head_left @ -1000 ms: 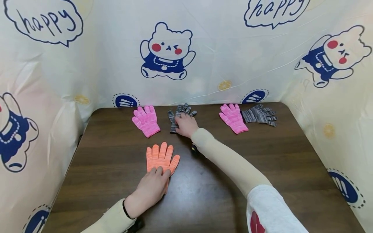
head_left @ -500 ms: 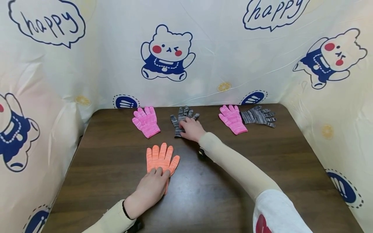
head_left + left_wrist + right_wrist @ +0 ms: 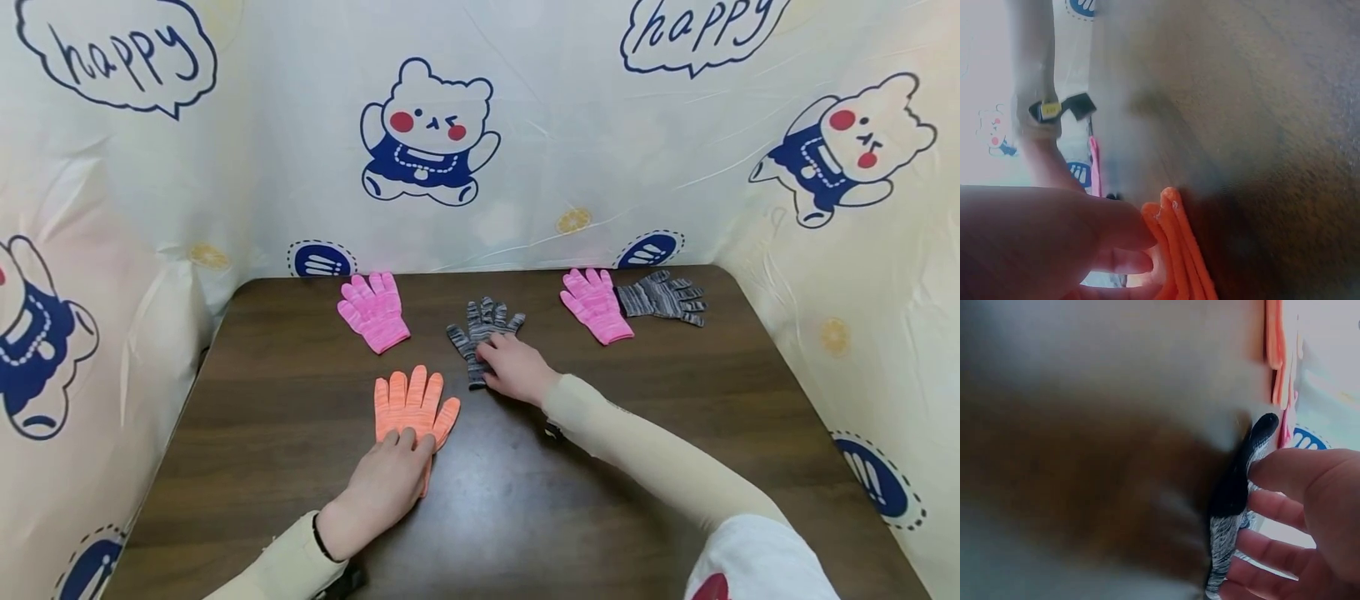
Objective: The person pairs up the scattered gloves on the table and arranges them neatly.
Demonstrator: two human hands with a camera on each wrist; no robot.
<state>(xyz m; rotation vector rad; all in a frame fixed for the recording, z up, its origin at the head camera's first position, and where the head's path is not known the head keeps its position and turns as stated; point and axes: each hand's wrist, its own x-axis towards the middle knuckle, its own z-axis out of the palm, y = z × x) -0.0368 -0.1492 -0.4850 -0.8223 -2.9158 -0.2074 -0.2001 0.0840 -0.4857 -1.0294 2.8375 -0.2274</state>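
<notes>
My left hand [image 3: 386, 479] rests on the lower part of an orange knitted glove [image 3: 408, 402], which lies flat with its fingers pointing away from me. In the left wrist view, my thumb and fingertips touch the top of the orange glove [image 3: 1179, 250], whose edge shows several layers. My right hand [image 3: 521, 371] presses its fingertips on a grey-and-black striped glove [image 3: 483, 329] just beyond and right of the orange one. Seen from the right wrist, the fingers and thumb lie along the upper side of the striped glove [image 3: 1225, 534], by its dark cuff.
A pink glove [image 3: 373, 312] lies at the back left of the brown table [image 3: 600, 500]. Another pink glove [image 3: 596, 304] at the back right touches a second striped glove [image 3: 662, 297] beside it. A printed white sheet [image 3: 540, 125] hangs behind the table and along both sides.
My right hand has dragged the striped glove from the back edge toward me and slightly right. The left hand and orange glove have stayed in place.
</notes>
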